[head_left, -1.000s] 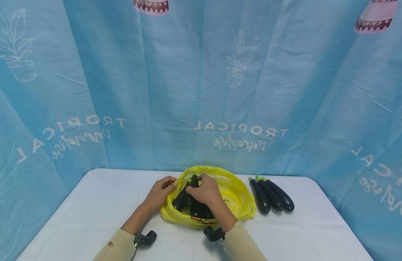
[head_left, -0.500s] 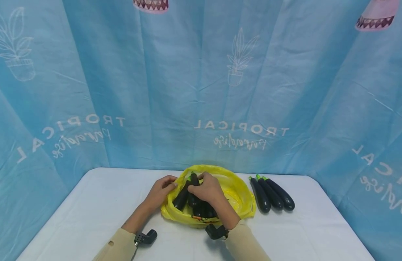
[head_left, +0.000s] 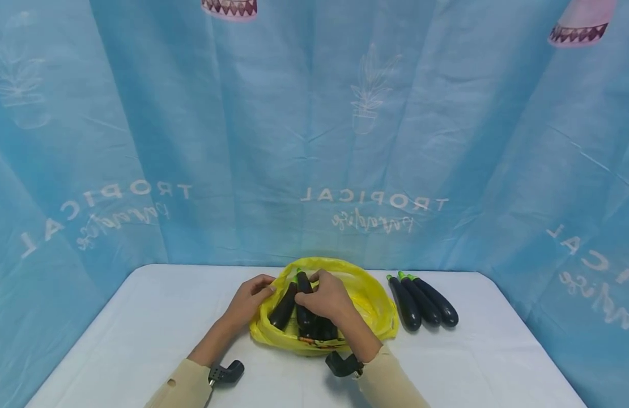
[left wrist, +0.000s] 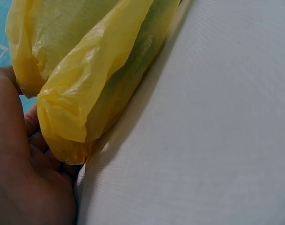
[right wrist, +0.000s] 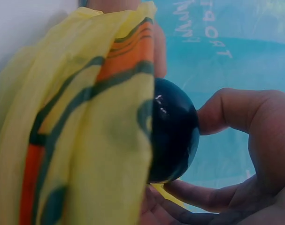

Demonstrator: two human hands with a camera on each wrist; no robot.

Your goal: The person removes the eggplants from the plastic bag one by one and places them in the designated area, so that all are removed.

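A yellow plastic bag (head_left: 378, 303) sits open on the white table, its rim rolled into a wide ring. My left hand (head_left: 249, 300) holds the rim at the left; in the left wrist view its fingers lie partly behind the yellow plastic. Inside the bag my right hand (head_left: 328, 297) grips a dark eggplant (head_left: 303, 311) with a green stem. The right wrist view shows thumb and fingers around that eggplant (right wrist: 176, 133), partly covered by the printed bag side. Another eggplant (head_left: 283, 309) leans at the bag's left, and more dark skin shows low in front.
Three eggplants (head_left: 426, 303) lie side by side on the table (head_left: 477, 357), right of the bag. A blue printed curtain (head_left: 273, 141) hangs behind and along both sides. Each wrist wears a dark camera.
My right hand has shifted slightly right with its eggplant, and a gap has opened between that one and the left eggplant. My left hand stays at the rim.
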